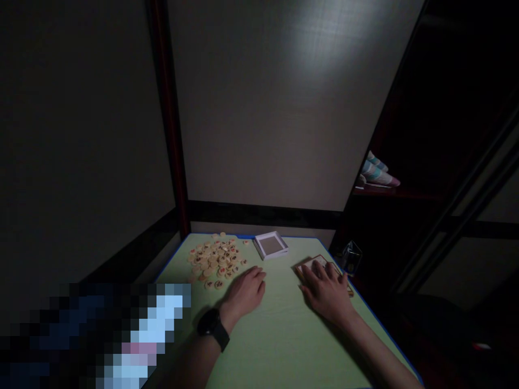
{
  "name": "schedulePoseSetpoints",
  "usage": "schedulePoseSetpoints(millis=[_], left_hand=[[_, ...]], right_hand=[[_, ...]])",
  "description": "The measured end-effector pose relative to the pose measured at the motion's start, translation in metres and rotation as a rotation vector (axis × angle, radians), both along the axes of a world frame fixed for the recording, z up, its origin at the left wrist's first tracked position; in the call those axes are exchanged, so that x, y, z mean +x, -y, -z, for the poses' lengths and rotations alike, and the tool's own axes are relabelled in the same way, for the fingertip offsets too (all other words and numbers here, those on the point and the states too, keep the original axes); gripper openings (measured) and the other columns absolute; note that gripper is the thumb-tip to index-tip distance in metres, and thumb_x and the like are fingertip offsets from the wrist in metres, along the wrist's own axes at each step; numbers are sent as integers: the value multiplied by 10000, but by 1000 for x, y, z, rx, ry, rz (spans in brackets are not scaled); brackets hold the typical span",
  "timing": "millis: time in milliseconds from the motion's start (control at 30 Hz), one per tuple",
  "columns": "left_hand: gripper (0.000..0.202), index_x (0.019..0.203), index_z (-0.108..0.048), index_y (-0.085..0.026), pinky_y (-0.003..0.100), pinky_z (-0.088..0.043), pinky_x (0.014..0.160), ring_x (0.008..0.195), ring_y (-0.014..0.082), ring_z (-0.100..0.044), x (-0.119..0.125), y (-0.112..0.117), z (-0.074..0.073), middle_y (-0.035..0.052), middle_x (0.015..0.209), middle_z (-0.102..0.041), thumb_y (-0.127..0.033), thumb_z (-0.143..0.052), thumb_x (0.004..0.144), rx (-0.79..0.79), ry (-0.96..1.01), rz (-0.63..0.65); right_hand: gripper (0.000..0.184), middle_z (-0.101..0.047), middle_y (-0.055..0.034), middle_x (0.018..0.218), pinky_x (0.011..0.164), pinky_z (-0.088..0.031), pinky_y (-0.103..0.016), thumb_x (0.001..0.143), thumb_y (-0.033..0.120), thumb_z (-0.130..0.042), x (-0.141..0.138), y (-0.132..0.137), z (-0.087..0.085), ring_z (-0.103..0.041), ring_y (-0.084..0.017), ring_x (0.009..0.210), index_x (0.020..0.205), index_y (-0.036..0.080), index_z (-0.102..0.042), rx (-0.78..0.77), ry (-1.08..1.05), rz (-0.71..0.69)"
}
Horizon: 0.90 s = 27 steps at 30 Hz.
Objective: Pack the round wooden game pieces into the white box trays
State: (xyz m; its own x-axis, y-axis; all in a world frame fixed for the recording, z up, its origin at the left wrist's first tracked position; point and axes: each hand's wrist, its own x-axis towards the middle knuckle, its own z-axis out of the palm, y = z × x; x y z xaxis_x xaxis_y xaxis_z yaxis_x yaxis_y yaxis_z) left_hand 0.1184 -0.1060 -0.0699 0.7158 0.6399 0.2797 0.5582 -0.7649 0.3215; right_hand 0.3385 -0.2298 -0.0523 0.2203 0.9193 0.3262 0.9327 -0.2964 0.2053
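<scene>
My right hand (326, 289) lies palm down with its fingers spread over a flat, brown-edged box or folded board (300, 266) near the table's right edge. The hand covers most of that object. My left hand (245, 289), with a black watch on its wrist, rests on the table, fingers loosely extended and side by side; nothing shows in it. Just beyond and left of it lies a heap of round wooden Chinese chess pieces (213, 259) marked in red and black. A shallow white open box (271, 245) sits at the far edge, between the two hands.
The light green table (267, 346) has a blue rim and meets a grey panel (263, 119) at the back. A dark, shiny package (351, 258) stands beyond the right edge. Striped cloth (377, 172) lies on a shelf. A pixelated area covers the lower left.
</scene>
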Motion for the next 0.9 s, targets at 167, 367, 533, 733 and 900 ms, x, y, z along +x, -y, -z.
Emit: schedulePoseSetpoints(millis=[167,367,533,733,900], left_hand=[[345,1165,-689,-186,321,-457,1083,1204,199,-591,-1,2,0,83,1295,-653,-198,-444,923,46,39,0],[347,1181,-681,-170,444,-320,1176,1326,281,-476,-16,-12,-15,123,1329,-619,-193,-478,900,170,84,-241],[356,1200,-678,-158,488,-404,1050,1203,342,-523,-50,-31,-37,164,1224,-636,-257,-496,911,177,25,-591],[335,1209,-666,-186,358,-466,954,1096,265,-607,-59,-41,-32,137,1174,-655,-283,-550,910,13,-26,-578],[289,1152,-671,-164,320,-478,918,1062,236,-650,-55,-46,-25,137,1133,-704,-169,-510,912,-40,-1,-576]], right_hand=[[518,-517,-129,1454,961,-347,-691,937,402,-449,32,-10,5,-386,-460,1324,1444,307,-491,37,38,14],[463,-541,-113,1430,1024,-273,-730,907,467,-499,35,-18,11,-326,-471,1370,1331,315,-604,180,43,-83],[377,-629,-141,1293,1083,-377,-531,926,349,-478,6,-28,5,-472,-358,1287,1221,212,-668,271,-106,-346],[328,-694,-101,1120,898,-520,-317,894,166,-471,-78,-85,-4,-650,-221,995,1154,198,-669,159,-412,-653],[322,-717,-87,1046,915,-510,-297,858,90,-489,-126,-135,3,-663,-200,962,1099,182,-681,201,-672,-606]])
